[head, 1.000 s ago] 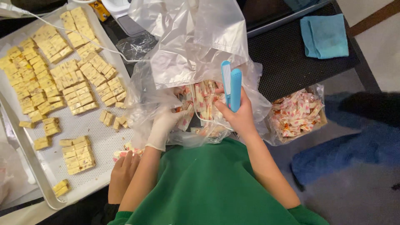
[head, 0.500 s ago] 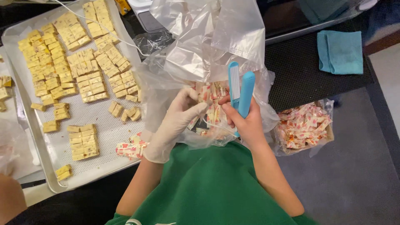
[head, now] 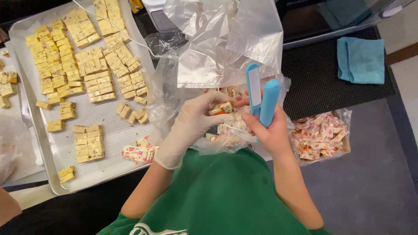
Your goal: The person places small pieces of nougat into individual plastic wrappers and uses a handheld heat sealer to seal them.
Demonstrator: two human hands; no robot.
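Blue heat sealer [head: 262, 98] sits gripped in the bare right hand [head: 267, 130], while the gloved left hand [head: 191, 124] pinches a wrapped candy [head: 221, 108] over the clear bag [head: 226, 56]. Many cut pieces remain unwrapped on the tray [head: 26, 87]. Since half a second ago, the left hand has moved nearer the sealer.

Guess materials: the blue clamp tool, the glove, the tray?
Blue clamp tool: looks like moulded plastic, smooth satin blue, with a pale strip on an inner face. Glove on the left hand: thin latex or vinyl, translucent cream, wrinkled. Tray: likely aluminium, matte grey, finely perforated floor, rolled rim.
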